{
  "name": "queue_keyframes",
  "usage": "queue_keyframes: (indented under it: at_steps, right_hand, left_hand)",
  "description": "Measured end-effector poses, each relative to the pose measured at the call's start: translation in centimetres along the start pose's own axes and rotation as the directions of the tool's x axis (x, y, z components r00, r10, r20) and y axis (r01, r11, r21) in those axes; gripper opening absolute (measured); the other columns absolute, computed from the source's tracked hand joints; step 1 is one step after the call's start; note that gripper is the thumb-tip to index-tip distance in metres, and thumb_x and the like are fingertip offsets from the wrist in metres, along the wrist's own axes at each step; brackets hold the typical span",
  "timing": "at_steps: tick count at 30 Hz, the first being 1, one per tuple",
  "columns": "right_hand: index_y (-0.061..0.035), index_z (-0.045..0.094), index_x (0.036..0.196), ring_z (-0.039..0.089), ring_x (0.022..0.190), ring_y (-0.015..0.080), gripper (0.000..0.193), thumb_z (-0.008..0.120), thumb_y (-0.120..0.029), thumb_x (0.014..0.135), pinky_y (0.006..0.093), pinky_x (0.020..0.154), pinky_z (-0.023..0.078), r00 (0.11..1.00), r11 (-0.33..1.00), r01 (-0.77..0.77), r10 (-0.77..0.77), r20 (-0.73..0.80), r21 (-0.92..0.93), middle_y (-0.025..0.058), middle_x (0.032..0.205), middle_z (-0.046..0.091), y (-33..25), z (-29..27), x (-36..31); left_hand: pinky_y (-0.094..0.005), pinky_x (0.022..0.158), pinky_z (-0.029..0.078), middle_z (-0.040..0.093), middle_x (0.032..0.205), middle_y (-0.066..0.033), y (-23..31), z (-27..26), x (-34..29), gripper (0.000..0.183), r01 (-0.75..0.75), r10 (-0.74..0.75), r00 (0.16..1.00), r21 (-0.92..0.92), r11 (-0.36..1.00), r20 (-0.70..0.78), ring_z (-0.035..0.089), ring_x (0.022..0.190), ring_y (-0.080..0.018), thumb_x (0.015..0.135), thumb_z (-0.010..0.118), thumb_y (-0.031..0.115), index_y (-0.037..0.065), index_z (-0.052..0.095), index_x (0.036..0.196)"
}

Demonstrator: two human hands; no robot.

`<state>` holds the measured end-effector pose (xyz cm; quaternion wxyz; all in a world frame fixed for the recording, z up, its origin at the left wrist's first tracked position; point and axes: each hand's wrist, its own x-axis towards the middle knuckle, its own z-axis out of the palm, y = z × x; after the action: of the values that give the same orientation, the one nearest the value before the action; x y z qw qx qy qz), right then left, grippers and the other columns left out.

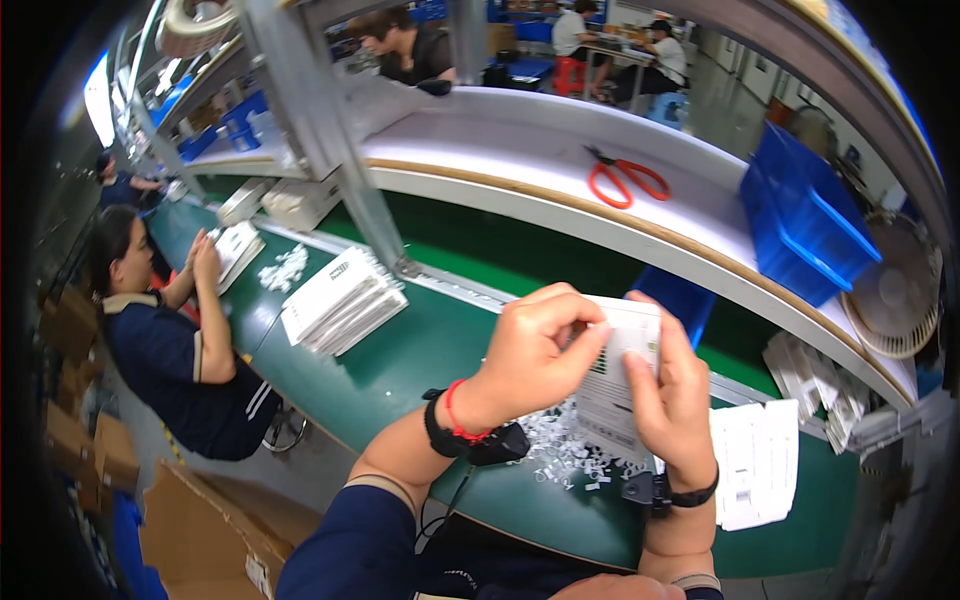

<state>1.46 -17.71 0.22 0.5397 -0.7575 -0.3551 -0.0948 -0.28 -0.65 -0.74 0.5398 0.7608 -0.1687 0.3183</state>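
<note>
My right hand [668, 395] holds a flat white panel [612, 400] upright, its thumb on the near face and its fingers behind the right edge. The panel carries print and a dark slotted patch. At its upper left, my left hand [545, 345] is closed, with thumb and forefinger pinched together by the panel. Anything between those fingertips is too small to make out. Below the hands, many small white and clear plastic pieces [560, 447] lie scattered on the green tabletop [400, 375]. More white panels [757, 465] lie to the right of my right hand.
A stack of white panels [345, 300] and a pile of small white pieces [284, 268] lie left. Red-handled pliers [627, 180] and a blue bin [800, 215] occupy the shelf [480, 165] ahead. A fan [895, 290] stands right; a co-worker [175, 330] sits left beyond a cardboard box [205, 535].
</note>
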Motion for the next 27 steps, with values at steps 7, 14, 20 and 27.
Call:
queue_keyframes:
  at_steps: [7,14,20,27]
  right_hand:
    - [0.0013,0.055,0.118,0.066,0.069,0.0335,0.032,0.053,-0.001,0.087,0.0344,0.062,0.049,1.000,1.000,-0.007,0.007,-0.010,-0.016,0.0205,0.080,0.065,-0.2,0.0,-0.4]
    - [0.0056,0.052,0.124,0.063,0.060,0.0350,0.041,0.056,-0.001,0.084,0.0380,0.055,0.048,0.999,0.988,-0.001,0.006,0.034,-0.154,0.0204,0.068,0.061,-1.3,0.7,-0.9]
    - [0.0079,0.043,0.133,0.063,0.062,0.0336,0.053,0.057,-0.001,0.083,0.0397,0.055,0.049,0.994,0.972,0.105,-0.105,0.012,-0.210,0.0184,0.072,0.062,-1.8,1.5,-1.3]
    - [0.0044,0.055,0.122,0.065,0.090,0.0333,0.041,0.062,-0.002,0.082,0.0339,0.078,0.051,0.979,0.983,0.182,-0.184,0.090,0.028,0.0222,0.102,0.064,-1.9,-1.9,-0.8]
  left_hand:
    - [-0.0181,0.051,0.034,0.059,0.076,-0.0008,-0.3,0.2,-0.2,0.003,0.158,-0.155,0.987,-0.089,0.983,0.041,0.044,0.059,-0.0015,0.083,0.066,0.001,-0.002,0.067,0.083]
    - [-0.0196,0.050,0.037,0.060,0.074,-0.0028,-0.2,0.5,-0.4,0.003,0.107,-0.108,0.994,0.029,0.994,0.031,0.048,0.057,-0.0046,0.080,0.066,-0.001,-0.002,0.065,0.081]
    - [-0.0287,0.051,0.045,0.060,0.075,-0.0106,0.3,2.0,-1.0,0.004,-0.162,0.222,0.961,0.309,0.937,-0.166,0.056,0.057,-0.0205,0.077,0.065,-0.001,-0.001,0.061,0.080]
    - [-0.0206,0.053,0.041,0.061,0.076,-0.0069,1.2,-0.8,-0.1,0.003,-0.056,0.061,0.996,-0.084,0.995,0.063,0.054,0.060,-0.0102,0.079,0.065,-0.003,-0.001,0.063,0.081]
